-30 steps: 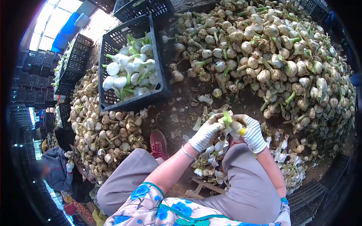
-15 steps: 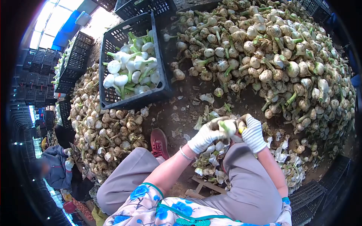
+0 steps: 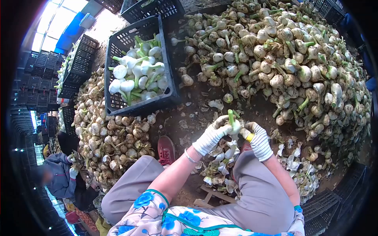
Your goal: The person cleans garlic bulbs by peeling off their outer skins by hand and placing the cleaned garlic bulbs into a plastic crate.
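Both hands wear striped white gloves with soiled fingers. My left hand (image 3: 215, 135) is closed round a garlic bulb (image 3: 235, 126), whose green stem points up. Close beside it on the right, my right hand (image 3: 256, 141) has its fingers curled at something yellow (image 3: 249, 137), perhaps a tool handle; the rest of it is hidden. Peeled garlic skins (image 3: 222, 157) lie below the hands, between the legs. A black crate (image 3: 138, 108) at the upper left holds cleaned white bulbs with green stems.
A large heap of untrimmed garlic (image 3: 275, 59) fills the upper right. Another heap (image 3: 118, 141) lies left of my red shoe (image 3: 166, 151). A co-worker (image 3: 61, 175) sits at the far left. More black crates (image 3: 80, 59) stand at upper left and others at lower right (image 3: 321, 204).
The bulb in my left hand has turned, so its green stem now stands upright. My right hand has shifted slightly down and away from the left.
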`<state>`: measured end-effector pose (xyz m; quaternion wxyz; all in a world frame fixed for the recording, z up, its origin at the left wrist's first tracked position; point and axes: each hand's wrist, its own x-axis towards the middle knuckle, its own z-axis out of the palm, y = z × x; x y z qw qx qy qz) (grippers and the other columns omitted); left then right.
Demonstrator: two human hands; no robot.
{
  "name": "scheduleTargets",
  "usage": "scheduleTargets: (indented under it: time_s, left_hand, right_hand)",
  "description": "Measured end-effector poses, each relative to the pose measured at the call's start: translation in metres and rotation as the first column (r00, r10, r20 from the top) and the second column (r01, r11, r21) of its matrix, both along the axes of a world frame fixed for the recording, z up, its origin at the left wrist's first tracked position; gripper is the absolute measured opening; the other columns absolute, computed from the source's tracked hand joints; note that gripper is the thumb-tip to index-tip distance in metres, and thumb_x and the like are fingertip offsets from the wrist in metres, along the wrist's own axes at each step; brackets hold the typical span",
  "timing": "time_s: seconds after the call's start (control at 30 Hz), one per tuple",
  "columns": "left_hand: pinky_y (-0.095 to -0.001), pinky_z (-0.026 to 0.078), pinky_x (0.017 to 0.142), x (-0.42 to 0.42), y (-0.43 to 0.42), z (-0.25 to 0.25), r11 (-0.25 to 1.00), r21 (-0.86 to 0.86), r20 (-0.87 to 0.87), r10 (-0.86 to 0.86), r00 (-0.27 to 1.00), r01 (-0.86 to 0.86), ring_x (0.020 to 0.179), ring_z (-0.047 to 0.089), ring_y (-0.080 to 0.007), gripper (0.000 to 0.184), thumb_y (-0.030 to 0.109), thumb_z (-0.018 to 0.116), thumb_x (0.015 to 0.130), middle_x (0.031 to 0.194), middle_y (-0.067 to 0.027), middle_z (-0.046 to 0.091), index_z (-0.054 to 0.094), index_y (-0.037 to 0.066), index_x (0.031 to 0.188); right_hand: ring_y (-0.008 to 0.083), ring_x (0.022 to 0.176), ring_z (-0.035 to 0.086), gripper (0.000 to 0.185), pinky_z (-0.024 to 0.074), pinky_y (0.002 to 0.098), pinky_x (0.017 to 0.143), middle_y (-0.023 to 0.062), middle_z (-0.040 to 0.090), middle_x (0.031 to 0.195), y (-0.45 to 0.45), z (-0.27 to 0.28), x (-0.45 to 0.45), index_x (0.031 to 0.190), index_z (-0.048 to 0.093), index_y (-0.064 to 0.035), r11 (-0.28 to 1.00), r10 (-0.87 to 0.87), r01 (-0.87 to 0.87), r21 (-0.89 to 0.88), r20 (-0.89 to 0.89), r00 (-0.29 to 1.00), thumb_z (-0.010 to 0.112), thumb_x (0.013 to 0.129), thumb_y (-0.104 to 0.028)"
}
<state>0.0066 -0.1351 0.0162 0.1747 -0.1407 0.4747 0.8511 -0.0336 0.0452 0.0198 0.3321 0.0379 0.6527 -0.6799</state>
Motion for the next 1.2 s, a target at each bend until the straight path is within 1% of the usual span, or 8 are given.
scheduleTargets:
  time_s: [0.13, 0.23, 0.37, 0.57, 0.7, 0.9, 1.07, 1.2]
  left_hand:
    - [-0.0254, 0.044, 0.082, 0.007, 0.009, -0.006, 0.989, -0.033, 0.051, 0.144, 0.988, -0.143, 0.092, 0.053, -0.0085, 0.029, 0.012, 0.057, 0.083, 0.1, -0.0004, 0.058, 0.053, 0.005, 0.111]
    - [-0.0253, 0.043, 0.084, 0.004, 0.015, 0.002, 0.983, 0.0, 0.042, 0.183, 0.982, -0.183, 0.095, 0.052, -0.0092, 0.028, 0.01, 0.056, 0.084, 0.104, -0.0014, 0.057, 0.054, 0.004, 0.111]
    - [-0.0256, 0.043, 0.086, 0.0, 0.018, 0.009, 0.972, -0.016, 0.03, 0.235, 0.972, -0.234, 0.097, 0.052, -0.0101, 0.029, 0.007, 0.056, 0.083, 0.108, -0.0032, 0.055, 0.053, 0.004, 0.112]
    - [-0.025, 0.047, 0.078, 0.003, 0.027, 0.014, 0.94, -0.094, 0.037, 0.332, 0.942, -0.328, 0.085, 0.056, -0.0103, 0.029, 0.004, 0.06, 0.079, 0.102, -0.0047, 0.057, 0.054, 0.002, 0.108]
    - [-0.0291, 0.048, 0.081, 0.008, 0.018, 0.006, 0.957, 0.057, 0.043, 0.282, 0.959, -0.284, 0.094, 0.055, -0.0161, 0.03, 0.016, 0.064, 0.079, 0.116, -0.0082, 0.052, 0.055, 0.003, 0.105]
    - [-0.0292, 0.044, 0.086, 0.001, 0.01, -0.007, 0.914, 0.212, 0.163, 0.316, 0.935, -0.346, 0.096, 0.055, -0.0169, 0.037, 0.009, 0.054, 0.084, 0.111, -0.008, 0.053, 0.046, 0.001, 0.119]
    - [-0.0331, 0.046, 0.087, -0.002, 0.009, 0.002, 0.863, 0.333, 0.195, 0.331, 0.923, -0.38, 0.096, 0.056, -0.0201, 0.039, 0.009, 0.049, 0.086, 0.112, -0.0125, 0.053, 0.042, 0.002, 0.123]
    - [-0.035, 0.047, 0.085, -0.001, 0.009, -0.002, 0.823, 0.473, 0.23, 0.23, 0.945, -0.316, 0.096, 0.056, -0.0212, 0.038, 0.012, 0.049, 0.086, 0.111, -0.0132, 0.053, 0.042, 0.002, 0.123]
  right_hand:
    - [0.0133, 0.071, 0.054, 0.017, 0.0453, 0.0269, 0.065, 0.0107, 0.06, 0.077, -0.003, -0.035, 0.004, 0.091, 0.056, 0.0015, 0.984, 0.038, 0.021, 0.177, -0.328, 0.944, 0.059, 0.081, -0.012]
    - [0.0153, 0.071, 0.055, 0.017, 0.0462, 0.0281, 0.064, 0.0121, 0.061, 0.079, 0.024, -0.084, -0.011, 0.092, 0.056, 0.0022, 0.883, 0.067, 0.056, 0.467, -0.243, 0.968, 0.057, 0.082, -0.012]
    - [0.0189, 0.075, 0.059, 0.039, 0.0471, 0.0288, 0.068, 0.0144, 0.061, 0.083, 0.002, -0.001, 0.003, 0.097, 0.055, 0.0028, 0.939, 0.185, -0.021, 0.343, -0.452, 0.873, 0.066, 0.075, -0.027]
    - [0.0345, 0.063, 0.056, 0.018, 0.0447, 0.0386, 0.057, 0.0173, 0.059, 0.073, -0.007, 0.003, 0.003, 0.081, 0.055, 0.0, 0.884, 0.371, -0.024, 0.467, -0.669, 0.644, 0.059, 0.077, -0.018]
    - [0.0343, 0.062, 0.056, 0.015, 0.0439, 0.0375, 0.055, 0.0189, 0.058, 0.067, 0.02, -0.051, -0.022, 0.079, 0.055, -0.0011, 0.756, 0.286, 0.121, 0.643, -0.49, 0.824, 0.056, 0.081, -0.016]
    - [0.0113, 0.072, 0.056, 0.019, 0.0467, 0.0268, 0.066, 0.006, 0.061, 0.078, 0.029, -0.046, -0.011, 0.097, 0.058, 0.0021, 0.916, 0.213, -0.1, 0.388, -0.26, 0.942, 0.056, 0.083, -0.011]
    - [0.0145, 0.095, 0.052, 0.056, 0.0445, 0.0259, 0.081, 0.0107, 0.053, 0.111, 0.003, 0.001, -0.008, 0.128, 0.037, -0.0028, 0.993, 0.095, -0.109, -0.049, -0.237, 0.967, 0.06, 0.077, -0.005]
    - [0.0182, 0.087, 0.056, 0.048, 0.0468, 0.0276, 0.075, 0.0094, 0.056, 0.101, -0.009, 0.014, -0.015, 0.115, 0.05, -0.0055, 0.967, 0.255, -0.221, 0.129, -0.572, 0.779, 0.06, 0.069, 0.004]
